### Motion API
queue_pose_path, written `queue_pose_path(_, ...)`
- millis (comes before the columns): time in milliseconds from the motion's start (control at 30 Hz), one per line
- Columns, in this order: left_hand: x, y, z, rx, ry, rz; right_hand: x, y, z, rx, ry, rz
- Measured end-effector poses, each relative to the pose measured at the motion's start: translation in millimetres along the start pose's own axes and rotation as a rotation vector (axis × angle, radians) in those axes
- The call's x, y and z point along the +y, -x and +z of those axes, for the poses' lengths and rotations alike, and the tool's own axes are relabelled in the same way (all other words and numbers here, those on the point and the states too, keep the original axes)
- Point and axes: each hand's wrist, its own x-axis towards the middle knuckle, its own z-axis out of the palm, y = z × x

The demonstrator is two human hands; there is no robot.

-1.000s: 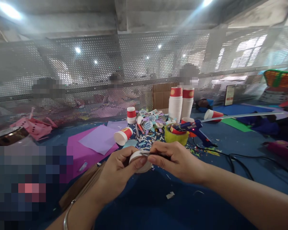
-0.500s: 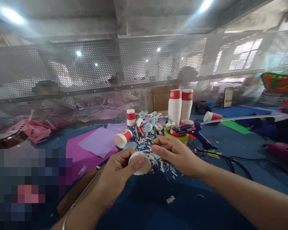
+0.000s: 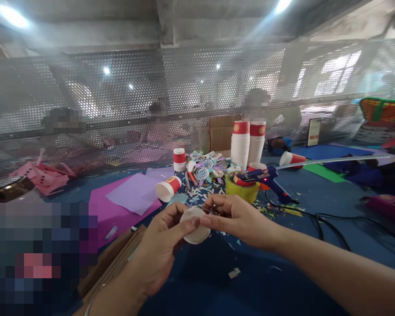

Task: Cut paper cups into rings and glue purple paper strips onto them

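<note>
A round white paper cup bottom (image 3: 195,235) is held in front of me, above the dark blue table. My left hand (image 3: 163,239) is closed around its left side, thumb pressed on the flat face. On the opposite edge, my right hand (image 3: 243,221) pinches with thumb and fingers, thumb tip touching the disc; its fingertips are partly hidden. Beyond my hands lies a heap of decorated round pieces (image 3: 202,173) in white, teal and lilac, among paper scraps (image 3: 204,191). A blue glue gun (image 3: 272,177) rests with its nozzle over a yellow container (image 3: 242,191) behind my right hand.
Tall stacks of paper cups (image 3: 240,147) stand at the back. A red-and-white cup (image 3: 169,188) lies on its side near lilac paper (image 3: 131,193). Black cable (image 3: 319,219) runs across the right side. Cardboard strips (image 3: 110,263) lie at left. A perforated screen (image 3: 118,96) rises behind.
My right hand has moved left and slightly down, from apart to gripping the disc's right edge. My left hand still holds the disc, which is now turned slightly.
</note>
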Motion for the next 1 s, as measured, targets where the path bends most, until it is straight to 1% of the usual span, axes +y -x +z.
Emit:
queue_pose_path(100,-0.1,-0.8,-0.3,-0.009,-0.015,-0.020,-0.4,0.4,-1.1,0.008,0.014,-0.008)
queue_pose_path(233,-0.3,-1.5,-2.1,-0.043,-0.109,-0.022,-0.3,0.0,-1.8,0.021,0.066,0.001)
queue_pose_path(300,-0.9,-1.2,-2.5,-0.041,-0.136,-0.022,0.1,-0.4,-1.2,0.025,0.074,0.010)
queue_pose_path(433,-0.7,-0.2,-0.8,0.000,-0.106,-0.002,1.3,-0.1,0.0,0.033,0.043,-0.004)
queue_pose_path(567,1.3,0.0,1.1,-0.011,-0.064,0.034,2.0,0.9,0.2,0.000,0.027,-0.018)
queue_pose_path(667,1.6,-0.6,0.1,-0.015,-0.087,0.043,1.4,0.6,0.2,0.014,0.045,-0.044)
queue_pose_path(733,1.2,-1.2,-1.2,-0.011,-0.126,0.047,0.7,0.3,-0.4,0.045,0.083,-0.065)
queue_pose_path(833,1.1,-2.1,-2.2,-0.012,-0.159,0.062,-0.1,0.7,-2.5,0.080,0.202,-0.082)
queue_pose_path(1000,3.7,-1.7,-2.4,-0.015,-0.156,0.040,-2.1,2.8,-5.5,0.066,0.436,-0.084)
